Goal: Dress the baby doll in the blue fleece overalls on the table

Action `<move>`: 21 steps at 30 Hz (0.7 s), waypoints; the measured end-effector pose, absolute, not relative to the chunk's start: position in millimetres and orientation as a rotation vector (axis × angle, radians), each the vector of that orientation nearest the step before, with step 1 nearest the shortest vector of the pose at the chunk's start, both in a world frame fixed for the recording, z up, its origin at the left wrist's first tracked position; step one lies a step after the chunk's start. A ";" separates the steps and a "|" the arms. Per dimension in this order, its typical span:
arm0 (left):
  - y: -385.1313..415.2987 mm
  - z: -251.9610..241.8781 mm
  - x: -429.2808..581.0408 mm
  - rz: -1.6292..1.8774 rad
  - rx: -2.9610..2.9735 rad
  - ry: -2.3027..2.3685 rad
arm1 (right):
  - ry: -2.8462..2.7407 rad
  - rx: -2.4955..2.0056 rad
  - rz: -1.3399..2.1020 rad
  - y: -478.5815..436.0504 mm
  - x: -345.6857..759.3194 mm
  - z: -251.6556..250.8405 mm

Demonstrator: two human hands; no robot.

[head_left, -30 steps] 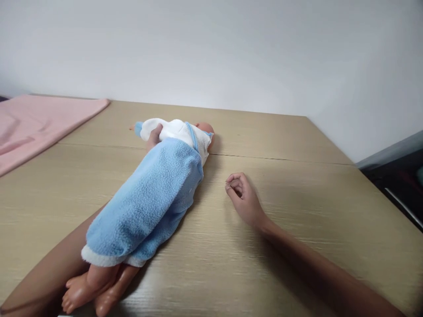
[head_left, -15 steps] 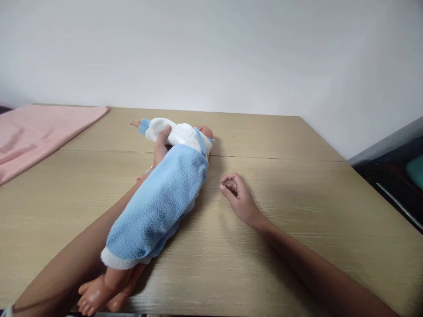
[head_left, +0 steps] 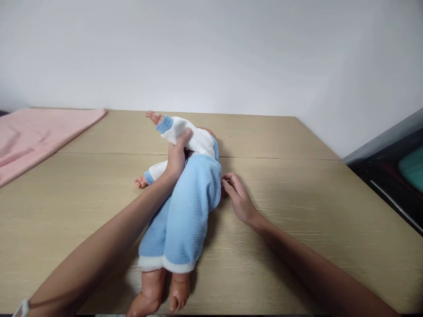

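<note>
A baby doll (head_left: 188,207) in fluffy blue trousers and a white top with blue cuffs lies on the wooden table, its bare feet toward me and its head at the far end, mostly hidden. My left hand (head_left: 178,152) is wrapped round its upper body, the thumb over the white sleeve and the other fingers out of sight behind it. One doll arm points up and left; the other rests lower, beside my wrist. Close against the right side of the trousers is my right hand (head_left: 239,198), its fingers curled and their tips partly hidden by the cloth.
A pink cloth (head_left: 39,136) is spread over the far left of the table (head_left: 304,193). Behind the table rises a pale wall (head_left: 211,53). Past the right edge stands a dark object (head_left: 383,171) with something green on it.
The doll has rolled, so both trouser legs and feet now show side by side. My left hand has shifted right with it. The trousers now reach my right hand.
</note>
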State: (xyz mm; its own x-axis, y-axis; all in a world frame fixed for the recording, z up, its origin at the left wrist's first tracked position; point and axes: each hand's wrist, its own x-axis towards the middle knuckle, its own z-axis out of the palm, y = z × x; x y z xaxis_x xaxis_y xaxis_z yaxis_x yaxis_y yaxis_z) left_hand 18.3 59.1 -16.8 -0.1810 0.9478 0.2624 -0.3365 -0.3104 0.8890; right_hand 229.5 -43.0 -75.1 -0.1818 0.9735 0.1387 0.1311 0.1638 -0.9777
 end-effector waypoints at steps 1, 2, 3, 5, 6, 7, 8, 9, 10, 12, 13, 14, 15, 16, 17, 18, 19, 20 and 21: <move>57.1 -15.4 21.5 1.693 1.065 0.864 | -1.507 -1.112 1.151 -43.5 229.4 -73.7; 55.4 -13.8 24.6 1.708 1.082 0.869 | -1.500 -1.111 1.155 -44.0 229.1 -72.2; 54.0 -12.1 27.4 1.718 1.114 0.878 | -1.492 -1.112 1.158 -44.4 228.7 -70.8; 51.4 -9.0 32.3 1.718 1.198 0.892 | -1.468 -1.113 1.163 -44.9 227.7 -68.7; 50.0 -7.8 34.5 1.709 1.245 0.895 | -1.445 -1.113 1.167 -44.5 227.5 -68.2; 48.4 -6.9 36.7 1.699 1.293 0.897 | -1.411 -1.113 1.179 -43.7 227.7 -68.0; 46.7 -6.3 39.0 1.690 1.338 0.901 | -1.368 -1.114 1.196 -42.3 228.4 -68.1; 45.0 -6.1 41.4 1.686 1.378 0.912 | -1.318 -1.119 1.212 -40.5 229.7 -68.2; 43.3 -6.3 43.9 1.684 1.415 0.932 | -1.265 -1.124 1.223 -38.2 231.7 -68.3; 40.5 -7.7 48.7 1.673 1.497 0.984 | -1.179 -1.133 1.205 -33.7 237.5 -67.5; 39.5 -8.7 51.0 1.655 1.546 1.006 | -1.159 -1.134 1.171 -31.8 241.0 -66.3; 38.8 -9.7 53.2 1.634 1.602 1.024 | -1.159 -1.131 1.122 -30.5 244.5 -64.3; 38.4 -10.5 55.4 1.612 1.661 1.042 | -1.182 -1.123 1.061 -29.8 247.9 -61.8; 38.0 -10.9 57.4 1.589 1.718 1.063 | -1.230 -1.108 0.992 -29.7 251.0 -58.7; 37.6 -10.9 59.5 1.564 1.777 1.081 | -1.302 -1.085 0.921 -30.0 253.7 -55.5; 36.9 -10.3 61.5 1.533 1.841 1.091 | -1.389 -1.056 0.850 -30.4 255.9 -52.5; 35.8 -9.2 63.5 1.494 1.910 1.091 | -1.478 -1.024 0.783 -30.7 257.9 -50.0; 34.2 -7.7 65.2 1.443 1.981 1.079 | -1.551 -0.996 0.725 -30.6 259.7 -48.7; 32.1 -6.0 66.6 1.384 2.048 1.056 | -1.600 -0.979 0.684 -29.8 261.7 -48.6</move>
State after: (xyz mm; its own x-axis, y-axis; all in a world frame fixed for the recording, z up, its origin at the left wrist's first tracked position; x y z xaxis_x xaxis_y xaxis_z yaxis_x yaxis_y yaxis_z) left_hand 66.6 32.1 -6.0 0.2038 0.7939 0.5728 0.3426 -0.6059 0.7180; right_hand 261.7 -29.8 -48.6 -0.0731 0.8672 0.4925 0.2429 0.4944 -0.8346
